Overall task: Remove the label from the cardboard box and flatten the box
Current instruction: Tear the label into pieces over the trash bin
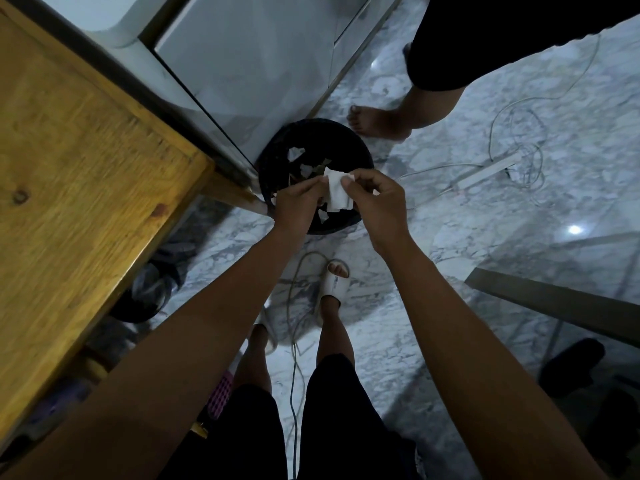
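Floor (pixel 519 209): pale marble with grey veining, glossy, catching two small glints of light; it carries everything below.
Worktop (pixel 69 168): yellow-brown wood with visible grain and a knot, rectangular, filling the left side; its near corner juts towards the bin.
Cabinet (pixel 249 64): smooth light-grey panels with metal trim, standing behind the bin.
Second person: a bare foot (pixel 377 121) and a leg in dark shorts, planted on the floor beyond the bin, at its far right.
Bin (pixel 353 147): round, black, open-topped, standing on the floor against the cabinet foot, just beside the worktop's corner; torn white scraps (pixel 296 153) lie inside it.
Cables (pixel 512 140): thin, white, looped loosely on the floor to the right of the bin, with a white power strip (pixel 485 173) among them.
Slipper (pixel 334 284): white, open-toed, on the wearer's right foot, on the floor beneath the arms.
Left hand (pixel 299 206): fingers pinched shut on the label's left edge, over the bin's mouth.
Right hand (pixel 377 202): thumb and forefinger clamped on the label's upper right corner, close beside the other hand.
Label (pixel 337 192): white paper, thin and creased, roughly rectangular, held between both hands directly above the bin; its long axis runs from the far edge of the bin towards the wearer, and it hangs curled rather than flat.
Cardboard box: cannot be seen from the head view.
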